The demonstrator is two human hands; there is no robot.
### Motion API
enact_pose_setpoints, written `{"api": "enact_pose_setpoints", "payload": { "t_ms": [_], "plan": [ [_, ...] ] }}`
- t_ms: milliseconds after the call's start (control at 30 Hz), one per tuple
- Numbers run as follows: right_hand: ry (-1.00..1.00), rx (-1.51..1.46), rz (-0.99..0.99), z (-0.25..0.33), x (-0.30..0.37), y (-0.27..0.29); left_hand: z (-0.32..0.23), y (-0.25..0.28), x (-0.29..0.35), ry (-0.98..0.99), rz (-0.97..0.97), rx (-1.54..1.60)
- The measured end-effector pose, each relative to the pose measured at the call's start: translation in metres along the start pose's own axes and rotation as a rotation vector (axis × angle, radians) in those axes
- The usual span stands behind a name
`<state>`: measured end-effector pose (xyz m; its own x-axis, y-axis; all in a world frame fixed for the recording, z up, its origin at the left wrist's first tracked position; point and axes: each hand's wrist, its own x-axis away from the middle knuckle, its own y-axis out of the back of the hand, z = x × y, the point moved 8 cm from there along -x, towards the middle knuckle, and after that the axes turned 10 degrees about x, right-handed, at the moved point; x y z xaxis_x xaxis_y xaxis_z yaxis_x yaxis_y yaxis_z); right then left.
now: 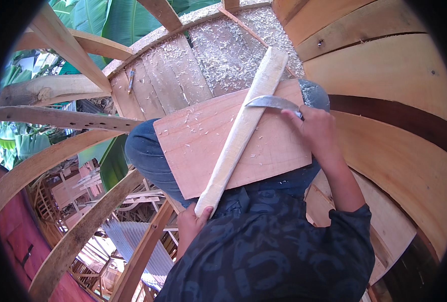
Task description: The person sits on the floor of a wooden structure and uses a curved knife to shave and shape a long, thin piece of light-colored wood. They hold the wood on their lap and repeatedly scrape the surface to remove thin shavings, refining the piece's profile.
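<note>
Right grip (318,130) closed around the curved knife (273,102) — left grip (191,222) closed around the pale wooden bar (235,145), lower end.

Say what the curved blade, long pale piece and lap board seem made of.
Curved blade: probably steel, bare, given its silvery sheen. Long pale piece: likely raw wood, judging by its matte cream surface. Lap board: wood, seemingly unvarnished; grain lines show.

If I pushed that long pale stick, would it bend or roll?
The stick is probably stiff: it runs straight beyond the left hand. Pushed, it may slide rather than roll, because its upper face looks flat.
</note>
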<state>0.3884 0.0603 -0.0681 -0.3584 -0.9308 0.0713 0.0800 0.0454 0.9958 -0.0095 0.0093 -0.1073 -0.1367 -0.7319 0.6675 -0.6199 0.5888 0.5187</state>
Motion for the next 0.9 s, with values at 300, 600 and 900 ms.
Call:
{"api": "enact_pose_setpoints", "payload": {
  "t_ms": [300,600,900],
  "plan": [
    [0.164,-0.075,0.108,0.028,0.026,0.007,-0.002,-0.004,-0.002,0.048,0.062,0.14],
    [0.207,-0.012,-0.035,0.03,0.012,0.002,-0.009,-0.004,-0.003,0.127,0.218,0.283],
    [0.147,-0.108,-0.001,0.022,0.004,0.032,0.032,-0.021,0.0,0.178,0.533,0.501]
  ]
}}
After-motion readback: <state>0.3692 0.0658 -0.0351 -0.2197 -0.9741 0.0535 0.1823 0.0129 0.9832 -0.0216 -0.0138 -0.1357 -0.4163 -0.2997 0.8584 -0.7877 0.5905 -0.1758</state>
